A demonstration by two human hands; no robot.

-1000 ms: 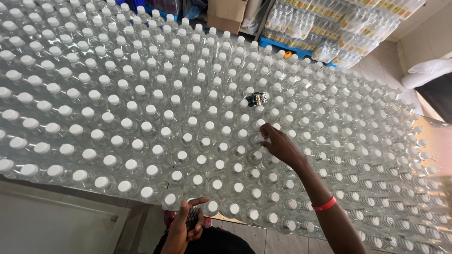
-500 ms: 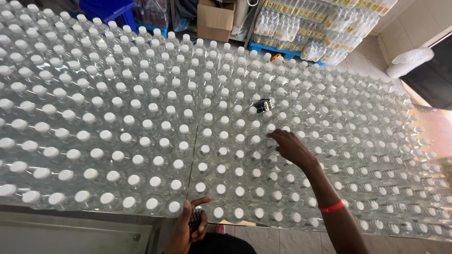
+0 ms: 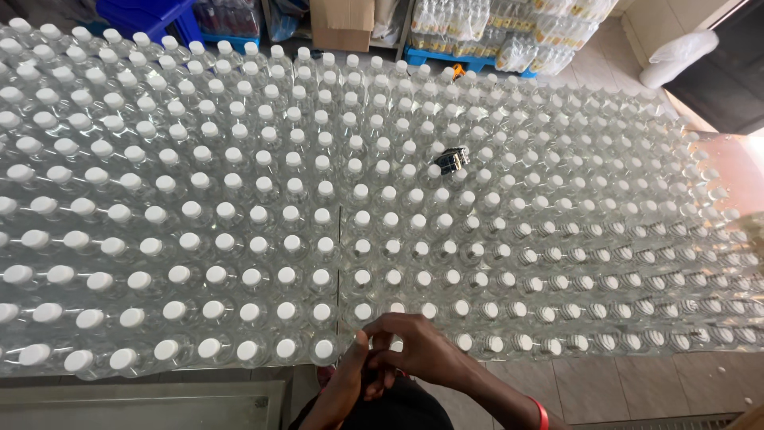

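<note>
A wide field of clear plastic bottles (image 3: pixel 239 239) stands upright in close rows. Those on the left and at the back carry white caps (image 3: pixel 216 310); many at the front right show bare threaded necks (image 3: pixel 557 283). My left hand (image 3: pixel 348 381) and my right hand (image 3: pixel 422 350) are together at the near edge, just in front of the front row. The right hand's fingers curl over the left hand's fingertips, hiding whatever lies between them. A red band (image 3: pixel 541 414) circles my right wrist.
A small dark object (image 3: pixel 452 158) lies on top of the bottles near the middle. Behind the field are a cardboard box (image 3: pixel 342 22), shrink-wrapped bottle packs (image 3: pixel 509 28) on blue pallets and a blue crate (image 3: pixel 147 14). Tiled floor (image 3: pixel 637 382) shows at the front right.
My right hand has drawn back from among the bottles to the near edge and met my left hand. The view has shifted forward and up a little.
</note>
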